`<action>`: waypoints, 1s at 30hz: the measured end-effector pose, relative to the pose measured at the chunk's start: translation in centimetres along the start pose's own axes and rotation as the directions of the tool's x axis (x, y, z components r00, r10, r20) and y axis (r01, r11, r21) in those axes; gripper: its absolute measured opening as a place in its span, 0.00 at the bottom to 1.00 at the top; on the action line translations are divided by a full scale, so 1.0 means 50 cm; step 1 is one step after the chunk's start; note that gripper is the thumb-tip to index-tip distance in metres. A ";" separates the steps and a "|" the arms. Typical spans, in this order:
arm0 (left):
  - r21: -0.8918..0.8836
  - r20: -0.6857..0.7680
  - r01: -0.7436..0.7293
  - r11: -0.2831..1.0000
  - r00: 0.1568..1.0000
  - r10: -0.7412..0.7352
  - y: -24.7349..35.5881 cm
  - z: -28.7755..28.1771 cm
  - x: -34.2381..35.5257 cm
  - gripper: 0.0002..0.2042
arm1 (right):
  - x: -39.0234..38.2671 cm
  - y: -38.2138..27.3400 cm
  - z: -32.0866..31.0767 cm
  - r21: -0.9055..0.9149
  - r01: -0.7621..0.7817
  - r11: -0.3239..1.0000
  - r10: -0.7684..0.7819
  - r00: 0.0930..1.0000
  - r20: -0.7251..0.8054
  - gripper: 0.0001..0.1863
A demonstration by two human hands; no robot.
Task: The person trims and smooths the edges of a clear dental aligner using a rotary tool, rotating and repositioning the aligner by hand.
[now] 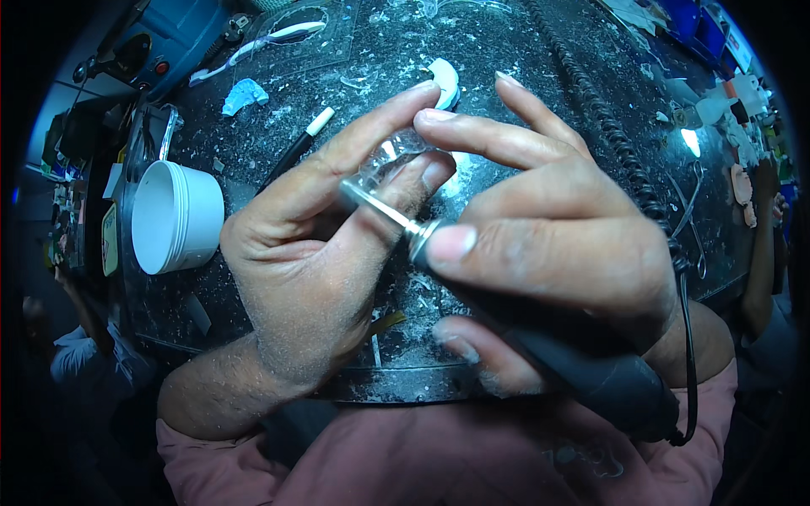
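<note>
My left hand [295,261] pinches a small clear plastic piece [392,156] between thumb and fingertips near the centre. My right hand [565,228] grips a black rotary handpiece [607,379], thumb on its metal collar, index fingertip near the top of the clear piece. The metal shank [384,207] points up-left to the lower edge of the piece, where the tip is blurred; whether it touches is hard to tell. A white curved mould piece [443,80] lies just beyond my fingertips. A black pen with a white cap [299,139] lies behind my left hand.
Dusty dark bench [498,51], with a white tub [177,219] left, blue fragment [245,97], blue machine [148,46], coiled cord [624,152], scissors [692,211] and pink moulds [742,190] right. Other people's arms [84,312] [759,261] show at both sides.
</note>
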State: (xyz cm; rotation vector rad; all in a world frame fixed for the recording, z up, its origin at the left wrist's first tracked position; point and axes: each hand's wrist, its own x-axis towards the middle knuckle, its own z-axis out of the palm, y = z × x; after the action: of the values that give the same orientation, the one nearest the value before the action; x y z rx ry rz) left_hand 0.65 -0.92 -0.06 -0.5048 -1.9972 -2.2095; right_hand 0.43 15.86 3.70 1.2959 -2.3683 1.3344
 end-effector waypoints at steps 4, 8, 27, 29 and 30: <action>0.045 -0.002 -0.014 0.999 1.000 0.014 0.003 0.003 0.003 0.15 | 0.002 0.007 0.000 -0.005 0.027 1.000 -0.026 1.000 0.006 0.20; 0.015 -0.015 -0.039 0.999 0.999 0.039 -0.002 0.003 0.001 0.16 | 0.004 0.003 -0.013 -0.010 -0.019 1.000 0.019 0.998 0.060 0.16; -0.051 -0.014 0.021 0.998 1.000 -0.022 0.001 0.002 -0.003 0.16 | 0.010 0.031 -0.001 0.014 0.299 0.954 -0.299 0.954 -0.002 0.19; -0.106 -0.003 0.055 0.993 0.998 -0.056 0.002 0.001 -0.004 0.16 | 0.000 0.031 0.006 0.088 0.135 0.987 -0.129 0.989 -0.066 0.19; -0.107 -0.002 0.054 0.993 0.998 -0.055 0.004 0.002 -0.005 0.16 | -0.003 0.040 0.007 0.087 0.155 0.984 -0.147 0.985 -0.094 0.19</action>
State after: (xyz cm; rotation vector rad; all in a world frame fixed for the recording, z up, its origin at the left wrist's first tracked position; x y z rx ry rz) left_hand 0.95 -0.85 0.04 -0.4615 -1.9200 -2.3582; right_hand -0.84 16.15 2.16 1.3806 -2.1273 1.4399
